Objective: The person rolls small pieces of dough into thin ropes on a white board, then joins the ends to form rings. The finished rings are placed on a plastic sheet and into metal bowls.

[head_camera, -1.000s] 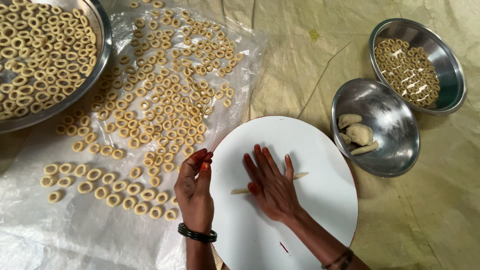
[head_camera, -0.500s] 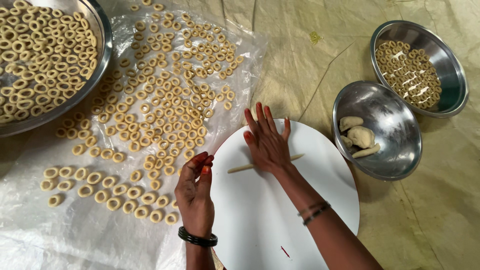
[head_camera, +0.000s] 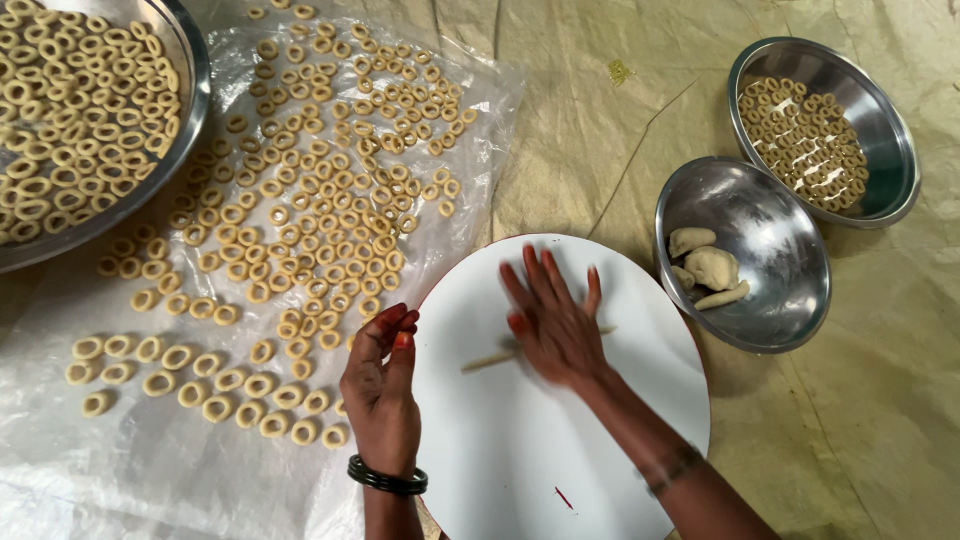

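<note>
My right hand [head_camera: 553, 318] lies flat, fingers spread, on a thin rope of dough [head_camera: 488, 360] on a white round board [head_camera: 520, 450]. The rope sticks out from under the palm on the left, and a short tip shows on the right. My left hand [head_camera: 383, 385], with a black bangle at the wrist, rests at the board's left edge with fingers curled together; whether it holds anything is not visible. Small dough rings [head_camera: 300, 240] lie spread over a clear plastic sheet [head_camera: 120, 480] to the left.
A large steel tray [head_camera: 192, 90] full of dough rings sits at top left. At right, a steel bowl [head_camera: 790, 300] holds a few dough lumps [head_camera: 712, 266], and behind it another steel bowl [head_camera: 895, 160] holds rings. A tan cloth [head_camera: 600, 120] covers the surface.
My right hand slid forward over the dough rope, then back toward me. The left hand stayed at the board's edge.
</note>
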